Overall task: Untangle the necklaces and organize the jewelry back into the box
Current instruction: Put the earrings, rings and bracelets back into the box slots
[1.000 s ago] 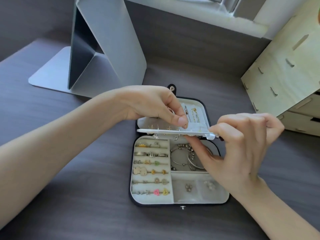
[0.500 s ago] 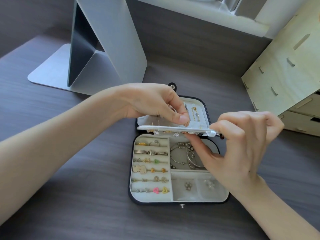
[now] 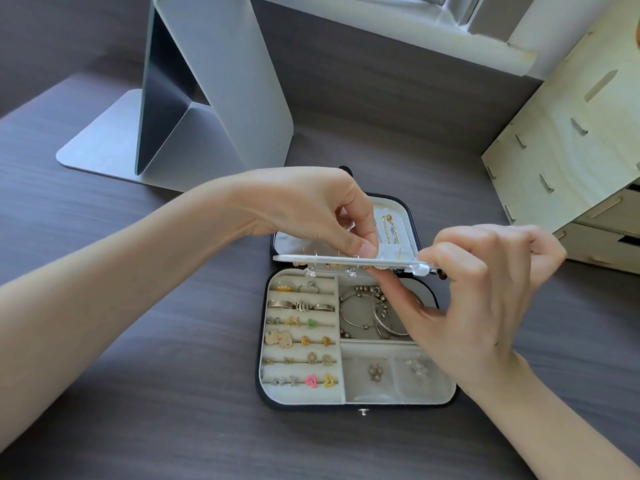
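In the head view, above the open jewelry box (image 3: 356,400) on the bench (image 3: 138,410), the right hand (image 3: 485,282) gripped the earring panel (image 3: 346,260) at its 3 o'clock end while the left hand (image 3: 311,209) pinched something small on its top, so a tilt might have shaken earrings loose.

Light: bright, soft daylight; I read it as coming from the window ledge (image 3: 388,32) beyond the grip on the earring panel (image 3: 332,260). Shadows: faint, beneath the grip. Edges: lines bow, detail slightly soft throughout.
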Demonstrator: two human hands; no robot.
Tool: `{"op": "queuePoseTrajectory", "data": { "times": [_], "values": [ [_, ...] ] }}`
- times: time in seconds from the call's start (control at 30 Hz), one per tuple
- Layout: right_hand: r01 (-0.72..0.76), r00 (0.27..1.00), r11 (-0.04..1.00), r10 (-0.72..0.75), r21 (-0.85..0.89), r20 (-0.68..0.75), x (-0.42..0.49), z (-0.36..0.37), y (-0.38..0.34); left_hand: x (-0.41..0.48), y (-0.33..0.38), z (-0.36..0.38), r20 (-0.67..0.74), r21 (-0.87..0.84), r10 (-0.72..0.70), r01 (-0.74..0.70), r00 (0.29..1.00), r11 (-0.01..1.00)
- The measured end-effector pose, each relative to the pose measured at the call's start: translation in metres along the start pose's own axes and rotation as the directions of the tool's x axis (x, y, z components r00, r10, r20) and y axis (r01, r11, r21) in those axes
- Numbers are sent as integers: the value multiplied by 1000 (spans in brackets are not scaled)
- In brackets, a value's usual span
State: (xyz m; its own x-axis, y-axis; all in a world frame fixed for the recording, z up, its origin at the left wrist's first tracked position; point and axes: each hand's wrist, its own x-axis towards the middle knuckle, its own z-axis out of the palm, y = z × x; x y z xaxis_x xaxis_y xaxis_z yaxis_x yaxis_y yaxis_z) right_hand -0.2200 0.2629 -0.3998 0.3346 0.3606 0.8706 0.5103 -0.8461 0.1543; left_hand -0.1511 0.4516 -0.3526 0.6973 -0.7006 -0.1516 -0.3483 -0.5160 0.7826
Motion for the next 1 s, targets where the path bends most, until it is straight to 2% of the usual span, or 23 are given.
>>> {"op": "queuePoseTrajectory", "data": {
  "times": [0.1, 0.4, 0.53, 0.67, 0.73, 0.87, 1.0],
  "values": [
    [-2, 1000, 1000, 2, 7, -5, 0, 0, 0, -1, 3, -2, -21, -8, -5, 5, 1000, 1000],
    [6, 1000, 1000, -6, 15, -18, 0, 1, -1, 1, 3, -1, 56, 25, 14, -16, 998, 1000],
    [-13, 1000, 1000, 13, 10, -3, 2, 2, -1, -7, 5, -9, -2, 0, -46, 46, 999, 999],
    [-57, 998, 998, 57, -19, 41, 9, 3, -1, -31, 9, -23, -137, -191, 11, -38, 990, 981],
    [-89, 992, 995, 93, -50, 82, 12, 3, -2, -45, 15, -26, -185, -226, 43, -85, 982, 970],
    [-137, 974, 985, 154, -104, 168, 19, 4, -2, -52, 29, -14, -277, 24, 103, -101, 955, 995],
    [-231, 957, 973, 231, -22, 178, 19, -16, 12, -45, 35, -3, -427, 211, 148, -62, 892, 976]
  ]
}}
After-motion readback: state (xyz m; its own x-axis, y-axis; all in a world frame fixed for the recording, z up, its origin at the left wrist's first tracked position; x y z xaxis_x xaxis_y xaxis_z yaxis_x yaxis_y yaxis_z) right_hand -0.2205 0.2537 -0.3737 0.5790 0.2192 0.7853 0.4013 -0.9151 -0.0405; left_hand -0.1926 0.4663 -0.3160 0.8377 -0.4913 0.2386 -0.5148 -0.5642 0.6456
